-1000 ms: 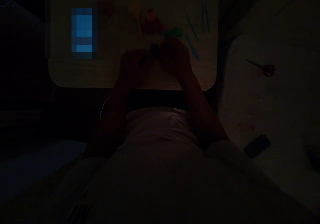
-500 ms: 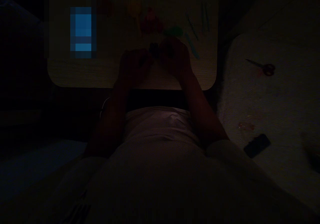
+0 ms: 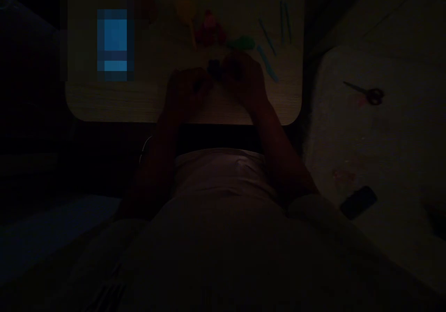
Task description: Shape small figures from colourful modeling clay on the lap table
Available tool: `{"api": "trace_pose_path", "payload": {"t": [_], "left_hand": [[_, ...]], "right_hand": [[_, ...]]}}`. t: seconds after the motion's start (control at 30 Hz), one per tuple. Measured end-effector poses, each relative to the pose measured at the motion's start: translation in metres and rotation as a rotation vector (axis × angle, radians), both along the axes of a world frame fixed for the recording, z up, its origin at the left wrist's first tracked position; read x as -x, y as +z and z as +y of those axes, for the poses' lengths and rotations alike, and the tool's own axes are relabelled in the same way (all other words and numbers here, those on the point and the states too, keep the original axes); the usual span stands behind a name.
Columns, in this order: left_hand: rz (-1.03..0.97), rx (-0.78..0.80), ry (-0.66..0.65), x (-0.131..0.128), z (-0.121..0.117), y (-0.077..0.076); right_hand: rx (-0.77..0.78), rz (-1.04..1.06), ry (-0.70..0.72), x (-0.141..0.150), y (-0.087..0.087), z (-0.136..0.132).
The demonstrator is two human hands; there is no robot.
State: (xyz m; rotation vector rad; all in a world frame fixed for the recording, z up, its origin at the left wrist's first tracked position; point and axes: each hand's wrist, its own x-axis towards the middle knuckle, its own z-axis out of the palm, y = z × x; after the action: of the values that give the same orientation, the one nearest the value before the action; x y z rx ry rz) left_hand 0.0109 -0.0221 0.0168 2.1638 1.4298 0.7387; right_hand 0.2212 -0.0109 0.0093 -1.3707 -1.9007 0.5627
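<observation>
Wood-grain tabletop [image 3: 114,105], pale, round-cornered, in a very dark room. On it, left to right:

Blue glowing rectangle [image 3: 115,35], blurred into coarse squares. Dark red object [image 3: 148,8], shape unclear, near the far side. Yellow rounded piece with a narrow stem [image 3: 186,11], stem pointing toward the person. Left hand [image 3: 186,91], fingers curled inward; whether they grip anything, cannot tell. Red and pink lumpy cluster [image 3: 210,29], beyond the hands. Small dark lumpy piece [image 3: 215,69], between the two hands, against the right fingertips. Right hand [image 3: 245,77], fingers bent, tips at that piece; firmness of hold cannot be told in the dimness. Green elongated lump [image 3: 244,42], just beyond the right hand. Blue slender tools, four: a flat-bladed one [image 3: 267,63] beside the right hand, a slanted one [image 3: 267,37] past it, two near-parallel ones [image 3: 282,22] farther right.

Second pale surface [image 3: 400,149], right: dark rectangular object [image 3: 358,203], lying aslant; dark-handled scissors [image 3: 374,96], blades pointing left.
</observation>
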Motion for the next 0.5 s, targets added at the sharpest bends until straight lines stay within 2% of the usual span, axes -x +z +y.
{"api": "trace_pose_path", "payload": {"t": [0.23, 0.37, 0.5], "left_hand": [[0.031, -0.046, 0.009, -0.0002, -0.0012, 0.002], [0.017, -0.024, 0.004, 0.0004, 0.0004, 0.0001], [-0.004, -0.005, 0.001, 0.0003, -0.0002, 0.0003]], "right_hand": [[-0.01, 0.016, -0.015, 0.0015, -0.0021, 0.0023], [-0.044, 0.031, 0.002, 0.0012, -0.0018, 0.0016], [-0.004, 0.028, 0.006, 0.0006, -0.0021, 0.002]]}}
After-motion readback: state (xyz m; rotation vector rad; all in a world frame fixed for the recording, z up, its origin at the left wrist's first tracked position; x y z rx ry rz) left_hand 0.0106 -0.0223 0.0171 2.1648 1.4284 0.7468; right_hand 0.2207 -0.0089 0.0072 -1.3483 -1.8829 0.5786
